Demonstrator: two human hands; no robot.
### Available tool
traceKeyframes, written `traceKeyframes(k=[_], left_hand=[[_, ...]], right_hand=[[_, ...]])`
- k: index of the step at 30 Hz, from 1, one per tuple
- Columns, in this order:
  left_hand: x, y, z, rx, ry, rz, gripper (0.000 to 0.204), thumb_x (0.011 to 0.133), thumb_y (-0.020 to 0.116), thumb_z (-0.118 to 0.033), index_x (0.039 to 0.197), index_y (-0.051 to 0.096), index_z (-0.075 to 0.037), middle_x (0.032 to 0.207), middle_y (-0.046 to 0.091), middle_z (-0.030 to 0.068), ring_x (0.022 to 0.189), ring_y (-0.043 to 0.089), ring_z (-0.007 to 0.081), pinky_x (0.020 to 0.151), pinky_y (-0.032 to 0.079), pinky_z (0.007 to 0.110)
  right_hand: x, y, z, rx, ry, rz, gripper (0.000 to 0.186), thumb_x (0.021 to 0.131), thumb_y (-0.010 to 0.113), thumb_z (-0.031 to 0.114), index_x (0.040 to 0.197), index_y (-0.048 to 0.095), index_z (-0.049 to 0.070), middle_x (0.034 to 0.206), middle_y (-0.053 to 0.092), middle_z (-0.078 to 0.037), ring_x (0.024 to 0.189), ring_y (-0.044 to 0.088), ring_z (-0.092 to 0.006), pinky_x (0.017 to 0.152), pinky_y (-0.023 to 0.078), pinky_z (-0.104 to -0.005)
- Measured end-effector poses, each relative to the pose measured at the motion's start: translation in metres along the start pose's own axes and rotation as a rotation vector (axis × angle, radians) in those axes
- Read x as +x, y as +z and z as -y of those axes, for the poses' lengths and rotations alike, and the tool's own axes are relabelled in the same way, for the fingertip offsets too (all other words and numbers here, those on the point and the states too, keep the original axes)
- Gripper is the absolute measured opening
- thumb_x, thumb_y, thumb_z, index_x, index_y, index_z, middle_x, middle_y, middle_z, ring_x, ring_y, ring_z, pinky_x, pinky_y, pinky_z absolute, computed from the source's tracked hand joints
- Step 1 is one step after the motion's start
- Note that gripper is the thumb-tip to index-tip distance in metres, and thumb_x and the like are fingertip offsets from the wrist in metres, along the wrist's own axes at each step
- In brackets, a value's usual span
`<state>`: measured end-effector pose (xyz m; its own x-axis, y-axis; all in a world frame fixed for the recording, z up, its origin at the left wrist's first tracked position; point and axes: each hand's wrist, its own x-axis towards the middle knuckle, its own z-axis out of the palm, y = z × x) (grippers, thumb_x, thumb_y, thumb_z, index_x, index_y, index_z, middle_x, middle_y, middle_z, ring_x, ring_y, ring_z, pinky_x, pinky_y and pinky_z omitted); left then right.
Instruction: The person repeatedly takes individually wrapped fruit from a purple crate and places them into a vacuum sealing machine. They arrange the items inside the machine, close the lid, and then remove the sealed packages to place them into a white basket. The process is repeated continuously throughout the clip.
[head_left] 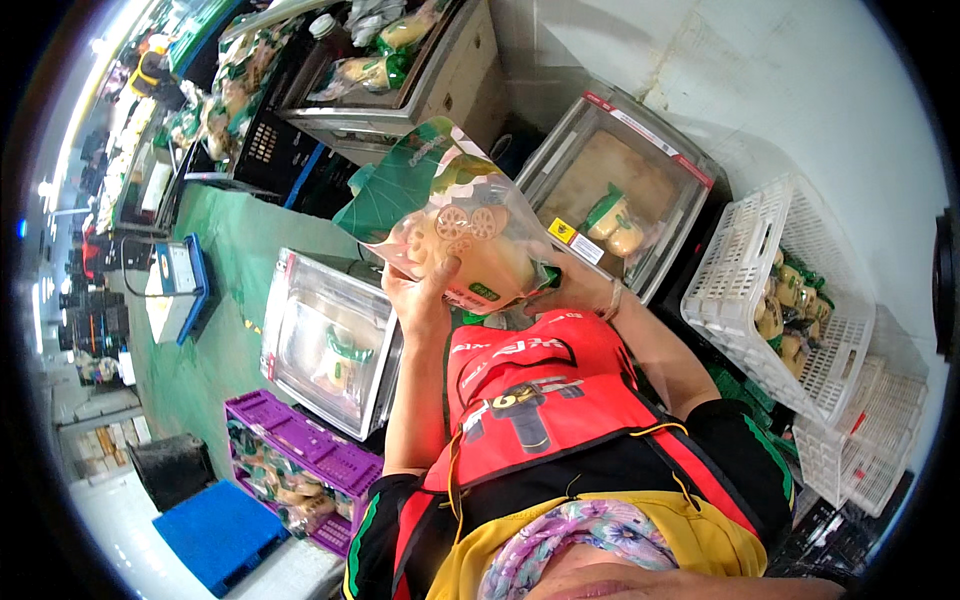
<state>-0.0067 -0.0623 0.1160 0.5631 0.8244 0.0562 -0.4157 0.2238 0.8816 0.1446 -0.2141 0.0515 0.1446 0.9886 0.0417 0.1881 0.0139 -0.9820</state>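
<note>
In front of my chest I hold up a clear plastic bag (470, 225) printed with a green leaf and lotus root slices. Something pale, apparently lotus root, fills its lower part, while the upper part stands loose and flared. My left hand (425, 298) grips the left side, thumb on the front. On the lower right side, my right hand (575, 285) holds the bag, its fingers partly hidden. Just beyond that hand, a vacuum sealing machine (645, 140) with a clear lid has a filled bag (615, 225) inside. Another clear-lidded machine (285, 340) stands left of my left forearm, with a bag (340, 360) in it.
At right, a white crate (715, 270) holds several packs. A purple crate (290, 430) of packs stands at lower left beside a blue pallet (220, 535). A third machine (440, 90) and black crates (260, 145) stand beyond. A scale (175, 275) sits farther left.
</note>
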Motion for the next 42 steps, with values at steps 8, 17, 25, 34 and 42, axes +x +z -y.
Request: traceKeyframes(k=[8, 17, 25, 34, 42], left_hand=[[0.029, -0.013, -0.013, 0.253, -0.059, 0.28, 0.077, 0.054, 0.091, -0.016, 0.116, 0.05, 0.002, 0.107, 0.062, 0.0085, 0.097, 0.06, 0.018, 0.087, 0.048, 0.032], [0.047, -0.045, -0.026, 0.141, -0.268, 0.284, 0.074, 0.063, 0.086, -0.032, 0.119, 0.049, -0.001, 0.109, 0.055, 0.0057, 0.104, 0.055, 0.0181, 0.09, 0.046, 0.033], [0.05, -0.036, -0.037, -0.591, -0.25, 0.412, 0.056, 0.09, 0.058, -0.037, 0.131, 0.042, -0.004, 0.126, 0.051, 0.009, 0.112, 0.052, 0.0226, 0.099, 0.042, 0.04], [0.065, -0.059, -0.029, -0.334, -0.187, 0.437, 0.032, 0.089, 0.058, -0.009, 0.119, 0.055, 0.001, 0.113, 0.063, 0.0157, 0.104, 0.061, 0.0252, 0.093, 0.048, 0.039], [0.071, -0.067, -0.029, -0.541, -0.266, 0.629, 0.025, 0.087, 0.063, -0.013, 0.107, 0.06, 0.001, 0.108, 0.064, 0.0195, 0.102, 0.062, 0.0295, 0.092, 0.048, 0.041]], right_hand=[[0.038, -0.033, 0.084, 0.305, -0.211, -0.378, 0.054, 0.079, 0.074, 0.022, 0.126, 0.051, 0.007, 0.113, 0.058, -0.002, 0.102, 0.052, -0.0108, 0.085, 0.042, -0.026], [0.065, 0.019, 0.142, -0.169, -0.407, -0.637, 0.014, 0.088, 0.06, 0.011, 0.087, 0.064, -0.003, 0.074, 0.057, -0.011, 0.063, 0.056, -0.0174, 0.056, 0.043, -0.0265], [0.063, 0.039, 0.164, -0.408, -0.492, -0.786, 0.014, 0.085, 0.063, 0.009, 0.09, 0.066, -0.003, 0.082, 0.054, -0.007, 0.068, 0.051, -0.0138, 0.059, 0.04, -0.0241], [0.052, 0.063, 0.173, -0.4, -0.345, -0.852, 0.013, 0.081, 0.065, 0.004, 0.092, 0.068, -0.001, 0.077, 0.056, -0.008, 0.068, 0.054, -0.0159, 0.058, 0.041, -0.0261], [0.045, 0.083, 0.167, -0.361, -0.281, -0.906, 0.014, 0.082, 0.066, 0.006, 0.094, 0.068, -0.001, 0.075, 0.056, -0.007, 0.067, 0.054, -0.0144, 0.057, 0.04, -0.0247]])
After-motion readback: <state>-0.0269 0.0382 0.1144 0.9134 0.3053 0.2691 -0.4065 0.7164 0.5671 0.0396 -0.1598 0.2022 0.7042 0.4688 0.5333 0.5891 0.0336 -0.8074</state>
